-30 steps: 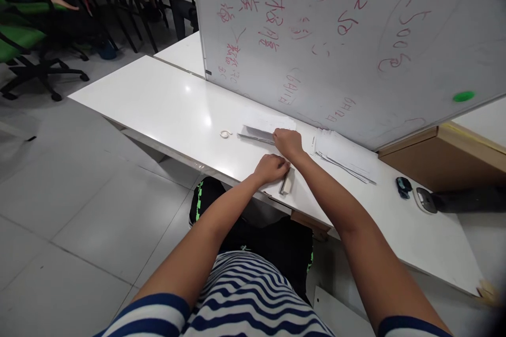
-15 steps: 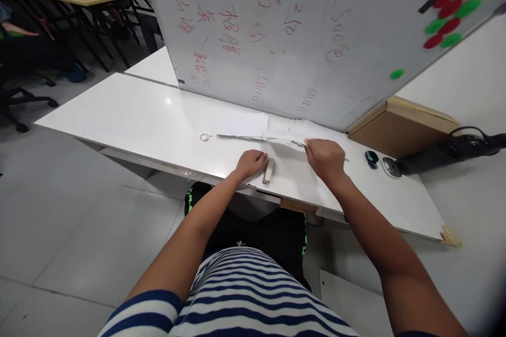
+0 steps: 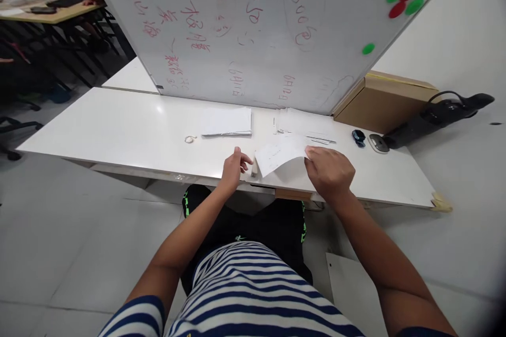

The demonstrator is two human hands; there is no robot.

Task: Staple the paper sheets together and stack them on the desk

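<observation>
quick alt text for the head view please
A person's right hand holds a curved sheet of paper over a white table, the left hand beside a small pale object. Two paper stacks lie beyond, before a red-lettered whiteboard.

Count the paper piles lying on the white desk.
2. The left pile lies beyond the left hand; the right pile lies near the whiteboard, beyond the paper gripped by the right hand. Anything under that paper may be hidden.
</observation>
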